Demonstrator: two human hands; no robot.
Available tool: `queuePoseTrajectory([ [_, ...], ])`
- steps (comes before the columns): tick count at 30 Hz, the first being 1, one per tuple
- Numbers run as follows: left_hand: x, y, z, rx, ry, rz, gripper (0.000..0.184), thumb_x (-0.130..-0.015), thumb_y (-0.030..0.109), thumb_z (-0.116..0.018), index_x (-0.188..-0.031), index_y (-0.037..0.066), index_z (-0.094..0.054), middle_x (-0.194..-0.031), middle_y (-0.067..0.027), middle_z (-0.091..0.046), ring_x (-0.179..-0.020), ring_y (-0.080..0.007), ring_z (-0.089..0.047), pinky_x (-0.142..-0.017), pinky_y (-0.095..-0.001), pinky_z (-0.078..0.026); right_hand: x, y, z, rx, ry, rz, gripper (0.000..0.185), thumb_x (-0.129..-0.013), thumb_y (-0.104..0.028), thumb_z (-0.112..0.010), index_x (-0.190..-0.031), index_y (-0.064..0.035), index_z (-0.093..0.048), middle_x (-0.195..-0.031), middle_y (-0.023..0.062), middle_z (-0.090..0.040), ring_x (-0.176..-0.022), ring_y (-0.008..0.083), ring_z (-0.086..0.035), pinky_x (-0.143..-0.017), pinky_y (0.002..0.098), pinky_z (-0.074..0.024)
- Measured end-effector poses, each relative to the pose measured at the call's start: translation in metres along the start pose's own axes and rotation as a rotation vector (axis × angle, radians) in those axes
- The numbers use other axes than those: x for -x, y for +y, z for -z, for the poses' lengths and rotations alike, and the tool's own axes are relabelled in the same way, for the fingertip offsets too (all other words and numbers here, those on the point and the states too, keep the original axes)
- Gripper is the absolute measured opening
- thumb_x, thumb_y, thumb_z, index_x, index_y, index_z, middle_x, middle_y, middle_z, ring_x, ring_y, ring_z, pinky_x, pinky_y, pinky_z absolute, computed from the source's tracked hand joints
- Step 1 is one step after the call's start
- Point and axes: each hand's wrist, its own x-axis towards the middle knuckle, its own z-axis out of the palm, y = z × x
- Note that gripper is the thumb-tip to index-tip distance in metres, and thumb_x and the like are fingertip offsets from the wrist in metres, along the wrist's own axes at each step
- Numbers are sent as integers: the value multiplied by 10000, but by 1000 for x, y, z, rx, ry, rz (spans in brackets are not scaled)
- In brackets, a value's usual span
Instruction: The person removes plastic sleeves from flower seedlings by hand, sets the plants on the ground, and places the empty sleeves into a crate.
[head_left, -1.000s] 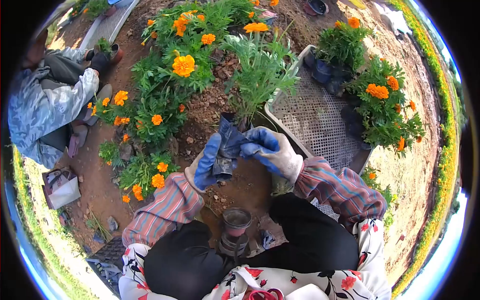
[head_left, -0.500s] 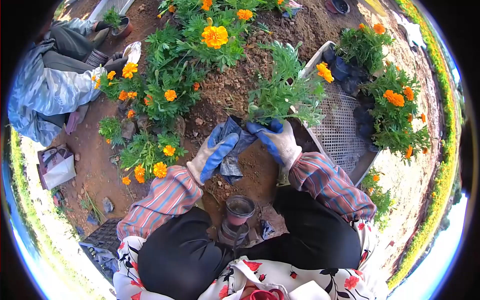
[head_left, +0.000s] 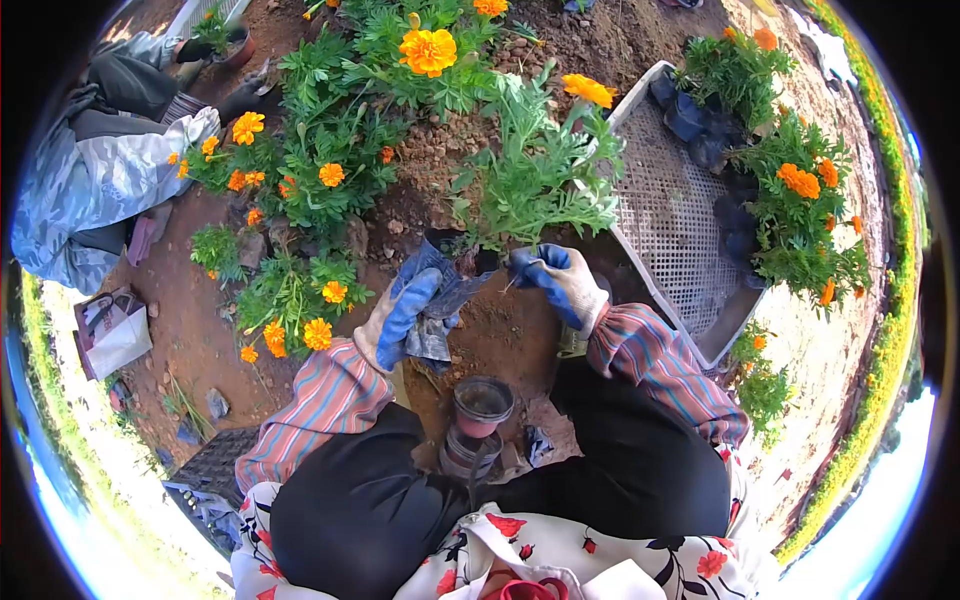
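My left hand (head_left: 402, 312), in a blue and white work glove, is closed on a dark plastic grow bag (head_left: 436, 325). The bag's mouth is spread, and dark soil or roots show at it. Just above stands a marigold plant (head_left: 545, 175) with feathery green leaves and an orange bloom, its base at the bag. My right hand (head_left: 568, 288), gloved alike, is closed beside the base of the plant. Its fingertips are pinched together, and what they hold is too small to make out.
A pale mesh crate (head_left: 660, 230) with bagged marigolds stands at right. Flowering marigolds (head_left: 335, 130) grow at left. Stacked pots (head_left: 482, 405) stand between my knees. A person in a camouflage sleeve (head_left: 110, 190) sits far left, near a bag (head_left: 112, 335) on the soil.
The marigold plant has shifted left and its bloom has swung upward. The bag's mouth now shows wider, with dark soil or roots visible. My right hand's fingertips have drawn together.
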Motion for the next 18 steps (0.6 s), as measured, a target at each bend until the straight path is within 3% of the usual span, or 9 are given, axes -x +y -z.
queuePoseTrajectory([
  [2, 1, 8, -10, 2, -35, 25, 529, -882, 284, -479, -1341, 105, -285, -1166, -51, -506, -830, -116, -549, -671, -258, -475, -4, 22, 10, 100, -116, 100, 171, -856, -147, -535, -884, 15, -582, -761, 51, -601, -637, 114, -556, -607, 247, -467],
  [3, 0, 14, -17, 1, -73, 41, 530, -879, 263, -486, -1339, 95, -283, -1161, -58, -504, -849, -122, -549, -704, -260, -474, -7, 40, 22, 619, -183, 252, 194, -868, -189, -510, -906, -13, -582, -695, 47, -580, -590, 111, -533, -531, 249, -442],
  [5, -2, 10, -19, 90, -120, 84, 530, -872, 201, -504, -1335, 69, -283, -1178, -67, -484, -969, -140, -532, -808, -247, -445, -10, 53, 20, 622, -214, 275, 202, -863, -205, -515, -938, -27, -576, -685, 38, -576, -569, 106, -523, -507, 244, -433],
  [10, -4, -6, -17, 124, -225, 188, 594, -859, 305, -519, -1345, 77, -265, -1210, -73, -480, -958, -143, -535, -785, -277, -460, -8, 73, 5, 652, -376, 363, 322, -837, -284, -543, -1101, -99, -542, -633, -4, -557, -463, 78, -476, -387, 223, -385],
  [11, -7, -17, -7, 153, -141, 208, 560, -865, 316, -510, -1325, 73, -304, -1186, -73, -499, -949, -147, -542, -782, -285, -464, 3, 22, -7, 740, -376, -153, 334, -789, -253, -610, -1031, -27, -565, -710, 34, -610, -625, 154, -572, -561, 297, -478],
  [12, -11, -22, 1, 179, -55, 224, 530, -871, 328, -501, -1305, 69, -344, -1161, -73, -518, -941, -151, -550, -779, -292, -467, 18, -31, -20, 583, -459, -235, 310, -796, -252, -613, -1009, -28, -590, -766, 47, -611, -697, 101, -563, -608, 277, -473],
  [14, -13, -15, 5, 274, -55, 228, 455, -888, 326, -475, -1256, 64, -414, -1115, -66, -550, -934, -155, -560, -779, -295, -468, 13, -23, -7, 491, -398, -105, 393, -846, -230, -568, -1204, -96, -477, -920, -7, -587, -708, 51, -527, -599, 193, -444],
  [17, -18, -9, 0, 109, -4, 90, 405, -903, 289, -454, -1228, 49, -436, -1103, -54, -549, -954, -141, -544, -810, -270, -449, 14, -40, -4, -149, -393, 42, 548, -845, -177, -576, -1316, -65, -318, -1135, 30, -523, -1011, 119, -496, -866, 250, -397],
  [18, -18, -9, -4, 110, -2, 92, 405, -903, 289, -454, -1228, 49, -436, -1103, -54, -549, -954, -141, -544, -810, -270, -449, 15, -41, -10, -202, -331, -6, 494, -858, -175, -555, -1297, -61, -358, -1135, 51, -524, -1064, 131, -477, -905, 285, -381],
])
